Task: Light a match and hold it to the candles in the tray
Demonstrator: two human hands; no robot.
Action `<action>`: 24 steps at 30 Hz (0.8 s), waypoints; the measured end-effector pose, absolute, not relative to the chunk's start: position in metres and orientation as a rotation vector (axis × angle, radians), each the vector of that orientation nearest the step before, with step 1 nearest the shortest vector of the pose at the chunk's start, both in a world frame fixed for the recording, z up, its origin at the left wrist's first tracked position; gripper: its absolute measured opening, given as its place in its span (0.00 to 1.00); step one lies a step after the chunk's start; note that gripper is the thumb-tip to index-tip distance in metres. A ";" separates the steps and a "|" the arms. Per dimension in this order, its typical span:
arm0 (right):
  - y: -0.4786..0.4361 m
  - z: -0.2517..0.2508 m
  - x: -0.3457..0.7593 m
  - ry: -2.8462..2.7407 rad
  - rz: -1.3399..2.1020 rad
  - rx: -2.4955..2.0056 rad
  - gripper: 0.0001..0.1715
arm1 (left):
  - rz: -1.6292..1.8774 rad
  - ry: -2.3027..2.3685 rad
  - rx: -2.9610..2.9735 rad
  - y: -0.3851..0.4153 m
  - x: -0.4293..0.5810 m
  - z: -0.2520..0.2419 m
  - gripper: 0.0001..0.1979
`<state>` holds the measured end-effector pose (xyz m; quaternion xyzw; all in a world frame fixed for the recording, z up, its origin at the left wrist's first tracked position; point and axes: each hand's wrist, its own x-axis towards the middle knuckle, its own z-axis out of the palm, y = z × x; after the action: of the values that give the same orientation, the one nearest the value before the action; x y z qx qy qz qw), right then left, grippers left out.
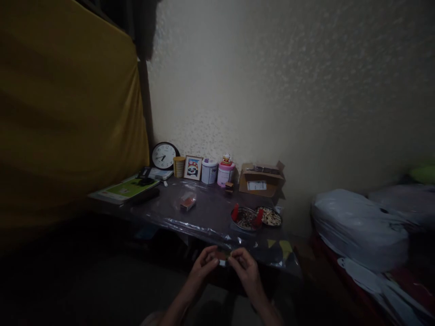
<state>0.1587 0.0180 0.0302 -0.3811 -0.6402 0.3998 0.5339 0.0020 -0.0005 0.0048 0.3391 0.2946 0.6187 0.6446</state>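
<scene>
Near the table's front edge, my left hand [205, 262] pinches the left end of a small flat reddish-brown thing with a pale end [222, 261]. My right hand [245, 268] has thumb and fingertips closed at the right end of the same thing. The dim light hides its exact kind. Beyond my hands on the table stands a round metal plate [248, 225] of dark bits with two red objects at its rim. Beside it is another plate [277, 222] with pale striped bits. A small orange and white box [188, 202] lies farther left.
Along the wall stand a clock [164, 155], a yellow cup [179, 167], a panda picture frame [193, 168], a white canister [209, 172], a pink canister [225, 174] and an open cardboard box [260, 182]. A green book [124, 189] lies left; a large white bag [356, 226] sits right.
</scene>
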 end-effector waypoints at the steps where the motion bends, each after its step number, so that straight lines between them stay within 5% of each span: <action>1: 0.019 0.031 0.160 -1.455 1.036 -0.896 0.10 | 1.390 0.644 0.739 -0.002 0.002 0.006 0.17; 5: 0.021 0.037 0.164 -1.214 1.236 -0.903 0.18 | 1.326 0.623 0.663 -0.005 0.002 0.007 0.14; 24: 0.019 0.043 0.172 -0.734 1.584 -0.761 0.12 | 1.272 0.626 0.598 -0.003 0.007 -0.003 0.12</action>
<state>0.1720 0.0188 0.0435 -0.3257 -0.3139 0.6776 0.5798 0.0068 -0.0030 -0.0025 0.2702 0.2830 0.5751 0.7185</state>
